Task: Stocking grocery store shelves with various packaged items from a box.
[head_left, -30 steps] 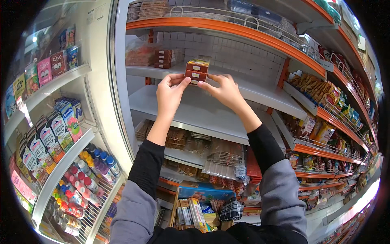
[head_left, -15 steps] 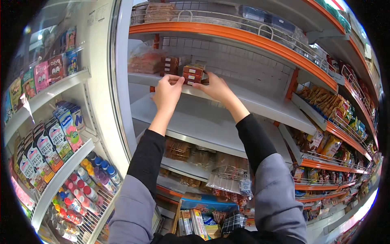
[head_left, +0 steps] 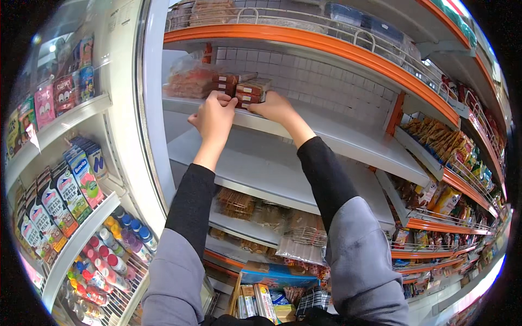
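Observation:
A short stack of small red-brown boxes [head_left: 248,99] stands at the front edge of a grey shelf, just beside a second stack of similar dark boxes [head_left: 223,86] on its left. My right hand [head_left: 276,108] grips the right side of the front stack, thumb along its face and fingers partly hidden behind it. Closed at the lower left corner of the same stack is my left hand [head_left: 213,117], thumb and forefinger together against the boxes. A clear plastic bag of pinkish-orange contents [head_left: 187,80] lies left of both stacks.
An orange-edged shelf [head_left: 304,41] with a wire rail hangs above. On the left is a glass-door fridge with milk cartons [head_left: 57,198] and bottles [head_left: 117,261]. Snack racks [head_left: 435,144] curve along the right. Below sits an open carton [head_left: 277,271] of packages.
Both hands have shifted left with the front stack, narrowing the gap to the neighbouring stack. My right hand has come around its side more closely. The view has moved slightly.

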Available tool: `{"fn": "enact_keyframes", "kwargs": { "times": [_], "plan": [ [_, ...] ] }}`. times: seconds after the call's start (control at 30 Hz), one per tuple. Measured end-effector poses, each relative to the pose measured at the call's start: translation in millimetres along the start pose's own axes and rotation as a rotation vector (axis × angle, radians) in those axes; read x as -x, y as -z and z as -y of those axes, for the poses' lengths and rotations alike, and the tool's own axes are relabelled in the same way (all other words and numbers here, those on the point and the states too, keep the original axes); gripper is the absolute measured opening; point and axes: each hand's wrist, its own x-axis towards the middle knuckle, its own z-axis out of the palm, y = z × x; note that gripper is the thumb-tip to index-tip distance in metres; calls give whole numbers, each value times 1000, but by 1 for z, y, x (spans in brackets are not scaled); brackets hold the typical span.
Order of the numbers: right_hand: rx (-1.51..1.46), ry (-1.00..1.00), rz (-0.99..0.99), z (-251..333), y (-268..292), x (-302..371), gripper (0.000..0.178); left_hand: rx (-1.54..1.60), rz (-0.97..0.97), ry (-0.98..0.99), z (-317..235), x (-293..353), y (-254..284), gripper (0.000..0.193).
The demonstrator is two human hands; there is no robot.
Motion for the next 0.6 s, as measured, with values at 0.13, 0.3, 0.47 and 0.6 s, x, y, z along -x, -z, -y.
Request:
{"fn": "enact_keyframes", "kwargs": {
  "times": [0.13,0.3,0.47,0.6],
  "plan": [
    [57,-1,-68,6,-8,-1,51,-39,-27,-54,10,-5,-2,17],
    [-18,14,25,5,-2,0,50,-62,-41,-80,9,-7,-4,17],
    [-46,27,-37,-1,-9,-4,48,-107,-22,-63,10,-7,-4,25],
    [-39,19,-62,-4,-14,-8,45,-95,-22,-55,13,-10,-6,24]
  ]
}}
